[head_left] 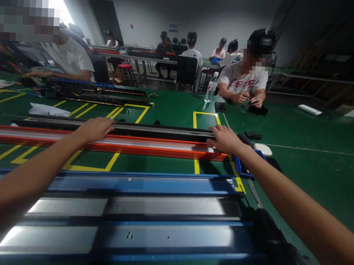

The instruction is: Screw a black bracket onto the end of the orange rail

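A long black metal rail [165,131] with a silver strip along it lies across the table. My left hand [95,130] is closed over it left of the middle, thumb on the near side and fingers on the far side. Near the rail's right end my right hand [225,139] grips it between thumb and fingers. An orange rail [164,149] runs parallel just in front of the black one, under both wrists. Closest to me are blue and silver metal profiles [171,235], side by side.
On the green table [317,175], a blue bin [242,165] and a white mouse-like object [262,149] lie right of the rails. A water bottle [210,88] and a phone [220,107] stand beyond, near a seated co-worker [242,80]. Another person works at far left beside black rails [107,99].
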Motion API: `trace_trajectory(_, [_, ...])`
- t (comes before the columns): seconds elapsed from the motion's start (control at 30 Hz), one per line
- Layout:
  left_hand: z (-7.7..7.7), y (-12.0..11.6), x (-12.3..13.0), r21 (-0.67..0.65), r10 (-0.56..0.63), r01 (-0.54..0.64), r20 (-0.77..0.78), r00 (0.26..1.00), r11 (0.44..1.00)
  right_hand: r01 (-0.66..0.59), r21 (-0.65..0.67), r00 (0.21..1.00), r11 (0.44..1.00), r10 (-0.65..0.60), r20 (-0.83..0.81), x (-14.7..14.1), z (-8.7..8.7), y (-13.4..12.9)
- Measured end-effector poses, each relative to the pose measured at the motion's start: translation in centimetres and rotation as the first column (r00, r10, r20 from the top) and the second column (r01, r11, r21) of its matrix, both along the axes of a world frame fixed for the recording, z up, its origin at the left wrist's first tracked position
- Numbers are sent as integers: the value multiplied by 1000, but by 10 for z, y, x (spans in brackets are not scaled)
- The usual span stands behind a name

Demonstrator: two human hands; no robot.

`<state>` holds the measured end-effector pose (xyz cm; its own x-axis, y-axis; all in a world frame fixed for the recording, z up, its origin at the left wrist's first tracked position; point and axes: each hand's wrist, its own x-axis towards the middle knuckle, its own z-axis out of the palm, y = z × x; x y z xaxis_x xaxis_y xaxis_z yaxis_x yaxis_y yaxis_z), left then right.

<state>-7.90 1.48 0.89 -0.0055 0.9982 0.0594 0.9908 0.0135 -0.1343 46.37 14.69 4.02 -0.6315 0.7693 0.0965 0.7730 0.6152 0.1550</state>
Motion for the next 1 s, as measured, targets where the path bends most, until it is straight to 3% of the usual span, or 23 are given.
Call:
trace_trajectory(0.2, [-15, 19, -24, -161, 44, -61, -107, 993, 985, -81, -97, 997, 992, 80, -14, -27, -27, 44])
trace_trajectory(0.5, [-14, 36, -41, -320, 76, -121, -151, 986, 940, -98, -216, 995, 972, 90, -44, -35, -47, 75])
trace_trajectory(1.0, [-9, 26, -46, -244, 34, -86, -207, 978, 966, -166, -199, 977, 966, 133, -170, -27, -55, 81])
